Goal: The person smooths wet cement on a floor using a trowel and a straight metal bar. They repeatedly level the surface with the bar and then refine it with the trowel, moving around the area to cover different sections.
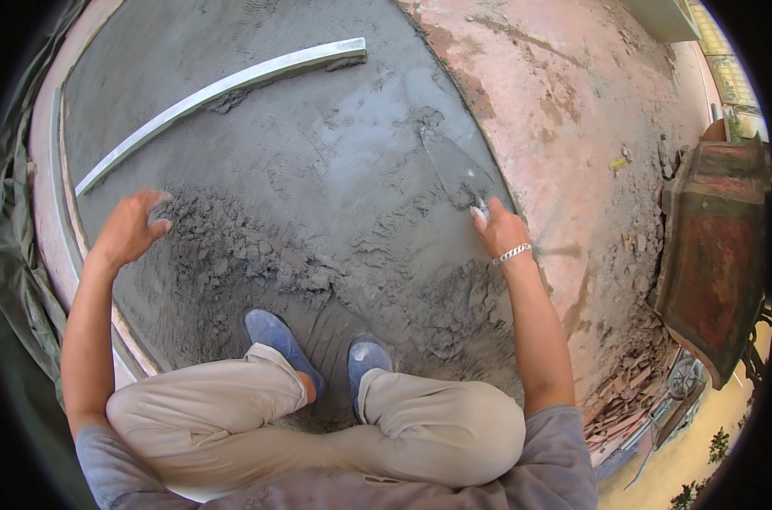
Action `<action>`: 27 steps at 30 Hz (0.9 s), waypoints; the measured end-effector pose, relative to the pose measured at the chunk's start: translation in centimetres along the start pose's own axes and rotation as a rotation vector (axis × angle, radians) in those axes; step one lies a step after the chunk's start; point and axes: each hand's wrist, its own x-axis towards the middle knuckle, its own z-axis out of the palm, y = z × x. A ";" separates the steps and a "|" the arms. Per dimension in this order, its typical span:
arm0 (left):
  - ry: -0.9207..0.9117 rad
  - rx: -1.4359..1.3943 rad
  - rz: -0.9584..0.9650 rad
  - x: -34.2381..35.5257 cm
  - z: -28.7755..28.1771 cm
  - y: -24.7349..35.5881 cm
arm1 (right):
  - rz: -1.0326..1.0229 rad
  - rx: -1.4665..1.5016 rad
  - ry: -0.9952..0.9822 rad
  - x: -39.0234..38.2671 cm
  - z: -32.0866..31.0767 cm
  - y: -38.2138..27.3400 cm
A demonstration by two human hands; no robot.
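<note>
My right hand (500, 229), with a silver chain bracelet at the wrist, grips the handle of a trowel (458, 161). Its pointed blade, coated in grey mortar, lies on the smoothed wet mortar (352, 127) near the right edge of the layer. My left hand (131, 226) hangs at the left, fingers apart and slightly blurred, with nothing in it. Just beside it is a rough heap of loose mortar (233, 242). Farther off, a long pale metal straightedge (207, 100) rests on the mortar, some mortar clinging along its near side.
My blue shoes (282, 340) stand in the mortar as I squat. A bare reddish slab (556, 153) borders it on the right, with rubble and a rusty wheelbarrow (713, 246) beyond. Dark green sheeting (16, 229) and a narrow edge strip (63, 178) run along the left.
</note>
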 end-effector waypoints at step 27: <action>-0.028 -0.017 -0.049 -0.2 0.1 -1.0 | 0.042 0.494 -0.067 1.8 4.1 -6.9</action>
